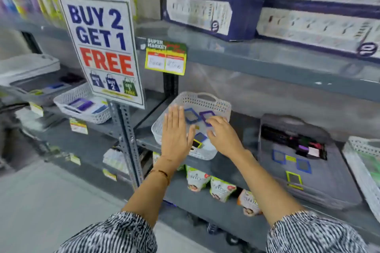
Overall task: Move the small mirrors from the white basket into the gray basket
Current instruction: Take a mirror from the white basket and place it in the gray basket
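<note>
Gray shop shelf, white basket, small blue-, purple-, yellow-framed mirrors

Both hands over the white basket of small mirrors on the shelf, gray basket to its right.
</note>
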The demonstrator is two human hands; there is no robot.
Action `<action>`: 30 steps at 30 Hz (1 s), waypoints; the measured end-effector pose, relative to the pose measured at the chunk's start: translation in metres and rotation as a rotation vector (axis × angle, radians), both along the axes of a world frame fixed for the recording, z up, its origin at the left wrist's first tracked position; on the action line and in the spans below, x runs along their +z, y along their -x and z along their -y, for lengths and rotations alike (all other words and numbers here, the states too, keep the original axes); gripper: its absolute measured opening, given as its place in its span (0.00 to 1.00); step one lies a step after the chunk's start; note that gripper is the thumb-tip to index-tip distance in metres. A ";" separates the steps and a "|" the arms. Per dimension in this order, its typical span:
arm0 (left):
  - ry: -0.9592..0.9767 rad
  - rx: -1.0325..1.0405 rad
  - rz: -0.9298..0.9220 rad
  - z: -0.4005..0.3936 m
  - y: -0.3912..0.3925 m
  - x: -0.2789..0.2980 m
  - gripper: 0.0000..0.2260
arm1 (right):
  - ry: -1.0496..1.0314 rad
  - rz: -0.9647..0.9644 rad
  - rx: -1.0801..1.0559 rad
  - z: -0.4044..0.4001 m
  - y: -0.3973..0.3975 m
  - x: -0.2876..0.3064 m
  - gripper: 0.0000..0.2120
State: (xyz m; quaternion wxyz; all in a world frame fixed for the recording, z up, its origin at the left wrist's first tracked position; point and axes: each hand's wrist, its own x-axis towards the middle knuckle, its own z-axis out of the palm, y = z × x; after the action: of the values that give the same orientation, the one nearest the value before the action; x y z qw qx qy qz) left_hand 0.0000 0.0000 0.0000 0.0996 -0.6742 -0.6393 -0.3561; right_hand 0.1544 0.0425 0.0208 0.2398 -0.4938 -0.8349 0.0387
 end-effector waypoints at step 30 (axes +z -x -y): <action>0.291 0.167 0.106 -0.014 0.006 -0.077 0.32 | 0.450 0.149 0.219 -0.071 0.033 -0.054 0.10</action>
State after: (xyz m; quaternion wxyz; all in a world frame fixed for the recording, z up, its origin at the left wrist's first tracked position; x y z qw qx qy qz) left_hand -0.0058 0.0140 -0.0769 -0.0036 -0.6061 -0.7424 -0.2856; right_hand 0.1216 0.1137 -0.0336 0.0562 -0.4430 -0.8691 0.2126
